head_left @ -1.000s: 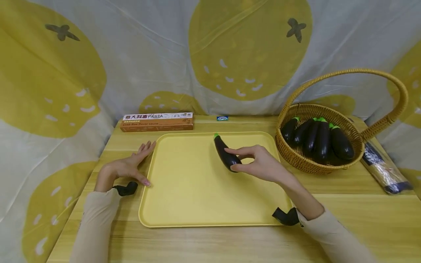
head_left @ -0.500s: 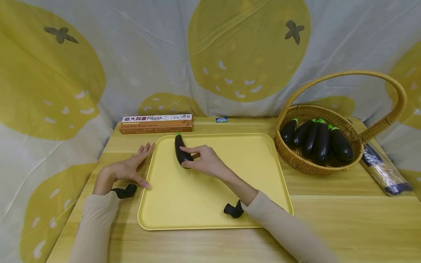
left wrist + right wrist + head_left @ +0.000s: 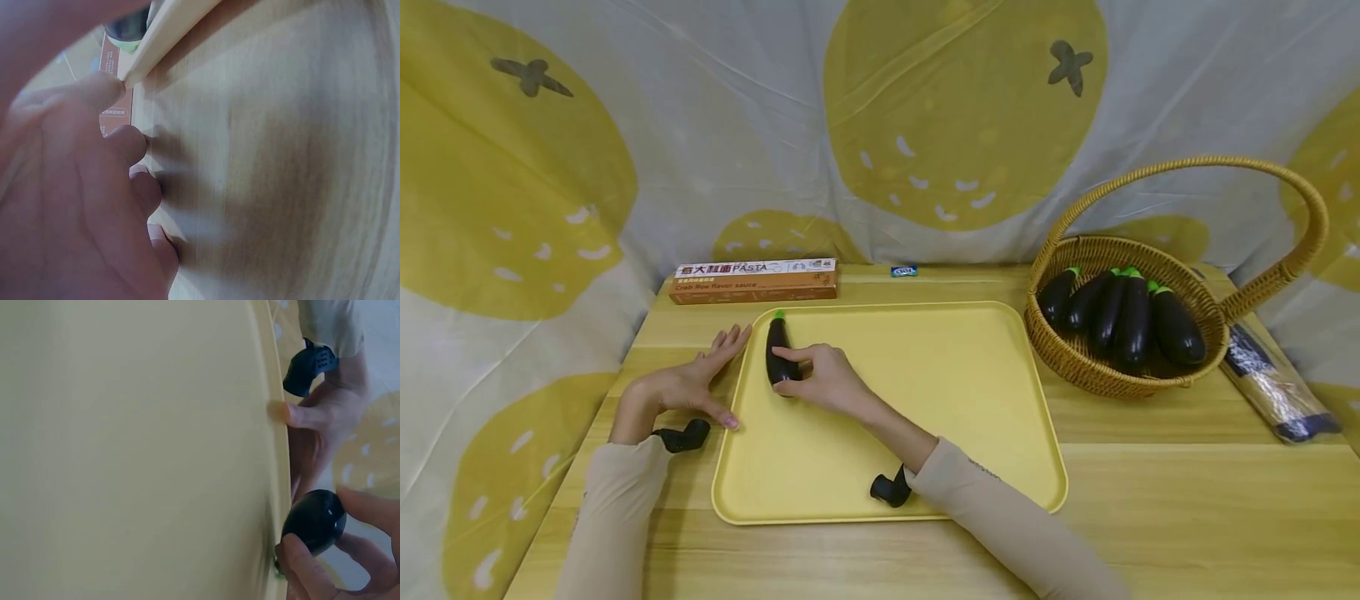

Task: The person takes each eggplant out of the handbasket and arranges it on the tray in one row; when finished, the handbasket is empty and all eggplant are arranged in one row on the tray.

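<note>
Near the upper left corner of the yellow tray (image 3: pixel 880 417), my right hand (image 3: pixel 827 379) pinches a dark purple eggplant (image 3: pixel 778 358) between thumb and fingers. Its green stem end points away from me, toward the tray's far rim. In the right wrist view the rounded end of the eggplant (image 3: pixel 317 520) shows between the fingers; whether it touches the tray I cannot tell. My left hand (image 3: pixel 688 390) rests at the tray's left edge with fingers spread, the thumb against the rim. The left wrist view shows its fingertips (image 3: pixel 147 190) down on the wooden table.
A wicker basket (image 3: pixel 1078 367) with a tall handle stands at the right, holding several eggplants (image 3: pixel 1133 325). Behind the tray lie a pasta box (image 3: pixel 752 282) and a small blue-green packet (image 3: pixel 904 271). A clear plastic-wrapped package (image 3: pixel 1277 387) lies right of the basket.
My right hand has carried the eggplant leftward across the tray, from right of the middle to the upper left corner. The left hand has stayed at the tray's left edge.
</note>
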Demonstrator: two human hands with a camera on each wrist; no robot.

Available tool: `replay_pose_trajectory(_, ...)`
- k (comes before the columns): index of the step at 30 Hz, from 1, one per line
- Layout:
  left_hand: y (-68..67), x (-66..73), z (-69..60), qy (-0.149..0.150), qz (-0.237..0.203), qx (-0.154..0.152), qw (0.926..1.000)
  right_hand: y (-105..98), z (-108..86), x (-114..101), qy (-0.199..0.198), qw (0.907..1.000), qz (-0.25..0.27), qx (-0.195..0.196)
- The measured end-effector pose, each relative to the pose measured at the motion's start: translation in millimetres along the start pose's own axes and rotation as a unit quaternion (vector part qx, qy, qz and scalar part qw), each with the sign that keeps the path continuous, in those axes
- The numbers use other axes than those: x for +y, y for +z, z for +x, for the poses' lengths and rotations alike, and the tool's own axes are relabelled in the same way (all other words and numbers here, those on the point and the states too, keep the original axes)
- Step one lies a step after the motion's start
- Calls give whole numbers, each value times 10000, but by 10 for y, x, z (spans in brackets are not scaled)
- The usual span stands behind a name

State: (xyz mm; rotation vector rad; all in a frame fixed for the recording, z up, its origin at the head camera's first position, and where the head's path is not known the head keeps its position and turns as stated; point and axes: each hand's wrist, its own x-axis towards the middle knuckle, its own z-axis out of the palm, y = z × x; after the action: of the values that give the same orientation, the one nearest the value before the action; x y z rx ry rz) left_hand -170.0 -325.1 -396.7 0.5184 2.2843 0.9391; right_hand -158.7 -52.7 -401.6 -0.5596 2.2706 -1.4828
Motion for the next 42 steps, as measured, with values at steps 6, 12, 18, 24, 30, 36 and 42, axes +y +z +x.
replay_pose_trajectory(6, 0, 2, 5, 48, -5, 9, 10000, 74, 34, -21, 14, 9990, -432, -92)
replay_pose_trajectory(12, -2, -6, 11, 104, -38, -24, 9999, 101, 61, -19, -211, 9960, -857, -161)
replay_pose_trajectory(18, -8, -19, 2, 83, 0, -15, 10000, 110, 69, -47, -263, 9879, -1512, -233)
replay_pose_trajectory(24, -2, -47, 10, 74, -45, -26, 10000, 120, 71, -26, -183, 9865, -1605, -275)
replay_pose_trajectory(30, 0, -53, 3, 66, -9, -6, 10000, 104, 86, 5, -306, 9851, -1648, -381)
replay_pose_trajectory(36, -3, -49, 11, 77, -69, -34, 9999, 111, 102, 6, -245, 9880, -1446, -477)
replay_pose_trajectory(42, -1, -36, 17, 114, -81, -35, 9999, 119, 108, 0, -266, 9880, -1453, -457)
